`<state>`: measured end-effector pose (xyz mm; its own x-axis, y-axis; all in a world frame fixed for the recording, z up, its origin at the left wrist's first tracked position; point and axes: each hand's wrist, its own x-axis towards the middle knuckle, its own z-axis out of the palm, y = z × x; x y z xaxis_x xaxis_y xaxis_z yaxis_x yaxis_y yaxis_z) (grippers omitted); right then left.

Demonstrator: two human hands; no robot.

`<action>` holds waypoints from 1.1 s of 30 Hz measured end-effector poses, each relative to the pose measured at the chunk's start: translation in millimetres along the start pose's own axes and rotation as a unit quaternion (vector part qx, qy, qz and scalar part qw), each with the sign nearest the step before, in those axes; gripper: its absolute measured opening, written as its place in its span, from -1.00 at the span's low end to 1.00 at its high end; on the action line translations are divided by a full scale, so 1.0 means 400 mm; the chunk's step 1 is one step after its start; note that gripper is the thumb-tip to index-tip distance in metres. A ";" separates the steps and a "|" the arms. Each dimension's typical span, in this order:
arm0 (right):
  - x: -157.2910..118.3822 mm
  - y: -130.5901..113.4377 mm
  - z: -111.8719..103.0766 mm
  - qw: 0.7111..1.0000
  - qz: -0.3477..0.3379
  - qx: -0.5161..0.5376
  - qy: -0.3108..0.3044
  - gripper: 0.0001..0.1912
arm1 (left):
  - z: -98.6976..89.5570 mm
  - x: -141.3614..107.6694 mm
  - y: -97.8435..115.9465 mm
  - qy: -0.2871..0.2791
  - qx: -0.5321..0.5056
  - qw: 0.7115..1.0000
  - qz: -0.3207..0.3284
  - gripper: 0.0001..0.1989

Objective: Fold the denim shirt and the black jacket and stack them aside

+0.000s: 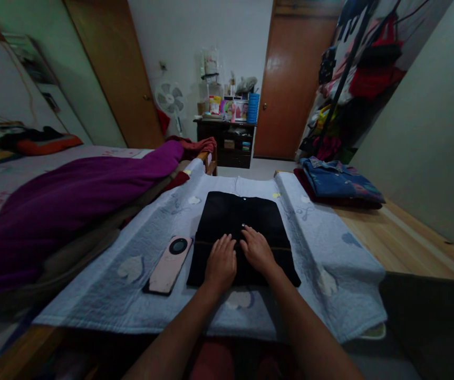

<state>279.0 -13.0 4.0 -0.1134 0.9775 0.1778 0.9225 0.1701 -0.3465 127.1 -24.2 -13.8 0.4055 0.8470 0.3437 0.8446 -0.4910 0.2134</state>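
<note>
A black garment (242, 211), folded into a compact shape, lies on a light blue patterned cloth (321, 243). My left hand (221, 261) rests flat on its lower middle part, fingers stretched forward. Just to the right, my right hand (257, 249) lies on the same garment with its fingers extended, the fingertips close to a small shiny button. Neither hand grips anything. Left of the garment is a pink phone (169, 266) with a round black camera ring, lying flat and untouched.
Purple fabric (92, 184) is heaped along the left. At the right, a folded denim garment (337, 179) sits on dark red cloth over a wooden surface (401, 237). Farther back stand a white fan (170, 99) and a dark cabinet (232, 158).
</note>
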 end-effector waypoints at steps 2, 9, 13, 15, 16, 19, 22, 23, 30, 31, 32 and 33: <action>0.000 -0.004 -0.002 1.000 0.004 -0.015 -0.008 -0.50 | -0.005 -0.007 -0.004 -0.005 0.013 1.000 -0.006 -0.56; 0.001 -0.013 -0.006 0.998 0.003 -0.042 -0.039 -0.45 | -0.040 0.008 -0.057 -0.061 0.051 0.997 0.005 -0.47; 0.000 -0.013 -0.009 0.998 0.000 -0.048 -0.045 -0.44 | -0.049 0.051 -0.118 -0.122 0.046 0.991 0.027 -0.41; 0.000 -0.012 -0.008 0.998 0.000 -0.050 -0.046 -0.43 | -0.045 0.077 -0.145 -0.144 0.047 0.988 0.025 -0.37; 0.000 -0.012 -0.008 0.998 0.001 -0.050 -0.047 -0.43 | -0.040 0.089 -0.155 -0.148 0.049 0.988 0.021 -0.36; 0.001 -0.012 -0.006 0.998 0.000 -0.049 -0.047 -0.43 | -0.022 0.125 -0.178 -0.139 0.061 0.988 0.001 -0.30; 0.003 -0.010 -0.004 0.998 0.000 -0.048 -0.050 -0.43 | -0.002 0.158 -0.194 -0.125 0.070 0.989 -0.025 -0.26; 0.004 -0.010 -0.004 0.998 0.001 -0.048 -0.051 -0.43 | 0.004 0.169 -0.198 -0.124 0.072 0.989 -0.034 -0.25; 0.004 -0.010 -0.005 0.998 0.007 -0.041 -0.050 -0.44 | 0.014 0.236 -0.210 -0.115 0.072 0.985 -0.107 -0.29; 0.004 -0.010 -0.006 0.998 0.008 -0.040 -0.049 -0.44 | 0.010 0.240 -0.205 -0.108 0.075 0.985 -0.112 -0.30; 0.003 -0.010 -0.006 0.998 0.009 -0.039 -0.048 -0.44 | 0.005 0.241 -0.196 -0.098 0.079 0.986 -0.111 -0.32; 0.003 -0.010 -0.006 0.998 0.009 -0.038 -0.048 -0.44 | -0.001 0.238 -0.186 -0.085 0.084 0.988 -0.102 -0.35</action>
<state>276.2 -12.8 7.8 -0.1273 0.9885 0.0819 0.9498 0.1453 -0.2769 102.8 92.9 3.6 0.2615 0.9540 0.1466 0.9551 -0.2777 0.1036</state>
